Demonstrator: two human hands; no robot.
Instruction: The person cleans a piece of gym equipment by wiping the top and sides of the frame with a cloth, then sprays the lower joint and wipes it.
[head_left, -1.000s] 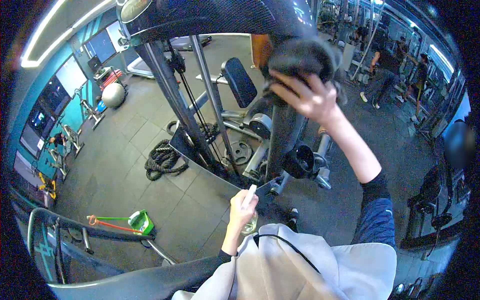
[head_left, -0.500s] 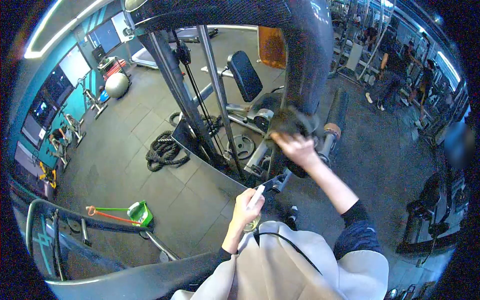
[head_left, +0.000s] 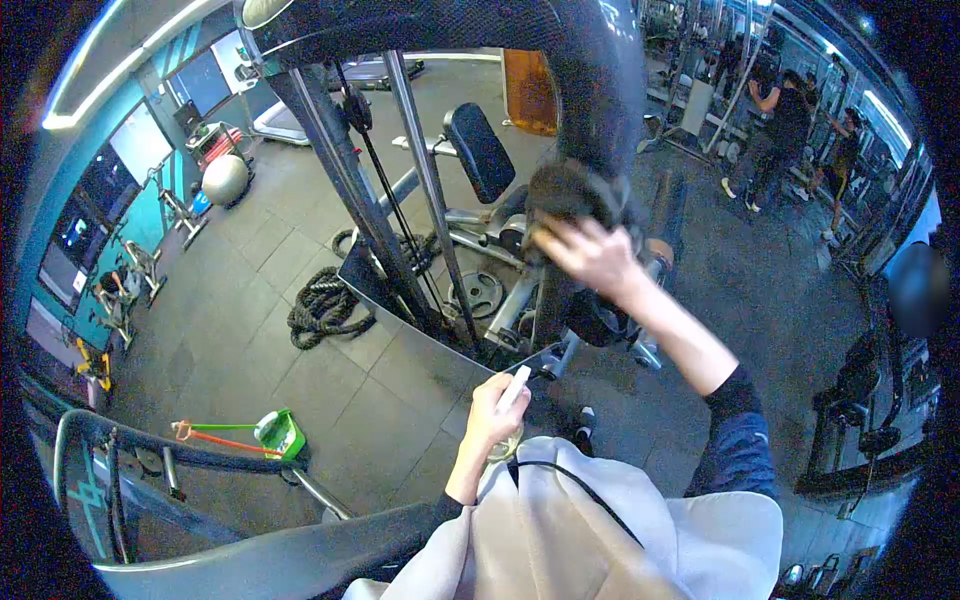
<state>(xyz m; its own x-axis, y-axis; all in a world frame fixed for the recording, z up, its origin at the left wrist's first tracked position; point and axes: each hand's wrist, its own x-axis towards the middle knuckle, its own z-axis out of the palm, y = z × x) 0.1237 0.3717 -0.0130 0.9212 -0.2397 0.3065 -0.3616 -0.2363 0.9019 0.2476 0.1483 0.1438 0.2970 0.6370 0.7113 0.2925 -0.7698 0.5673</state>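
1. The black curved machine upright (head_left: 600, 90) runs from the top of the view down toward the floor, its long axis close to vertical, straight ahead of the person.
2. The dark cleaning cloth (head_left: 570, 195) is pressed flat against that upright, on its near face, about midway down.
3. The right hand (head_left: 592, 255) lies just below and partly over the cloth, fingers spread apart and pushing on it rather than pinching it; this arm is stretched out and is the one at the upright.
4. The left hand (head_left: 492, 412) hangs low near the chest, well apart from the upright, fingers wrapped round a small spray bottle (head_left: 508, 392) with its white nozzle pointing up toward the machine.
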